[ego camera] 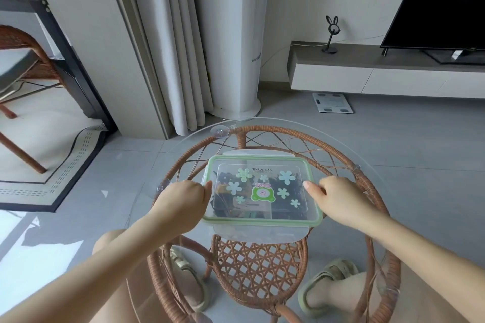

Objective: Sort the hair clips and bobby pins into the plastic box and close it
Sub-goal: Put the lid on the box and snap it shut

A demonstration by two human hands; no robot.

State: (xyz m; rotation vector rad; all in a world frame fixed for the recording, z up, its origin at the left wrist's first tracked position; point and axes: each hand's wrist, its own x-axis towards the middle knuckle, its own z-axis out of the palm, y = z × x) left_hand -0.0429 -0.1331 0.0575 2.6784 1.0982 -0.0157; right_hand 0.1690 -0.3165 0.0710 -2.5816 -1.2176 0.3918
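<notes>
Glass over a round rattan frame forms the desk (183,144). The plastic box (262,223) sits on it at the middle of the frame, with its lid (273,178) on and a green seal all round. Dark hair clips and bobby pins (298,187) show through the clear lid.

The left hand (183,202) curls its fingers round the box's left short edge, thumb against the lid. The right hand (333,196) grips the right edge the same way, thumb tip on the lid.

Long latch flaps (259,235) on the near and far sides look flared out, so they are probably not yet snapped. The box should be light, rigid and smooth, and it could slide on glass. Steadying both short ends while pressing the flaps down seems wisest.

Beyond, a curtain (168,47) hangs at upper centre and a television (441,0) stands at upper right.
</notes>
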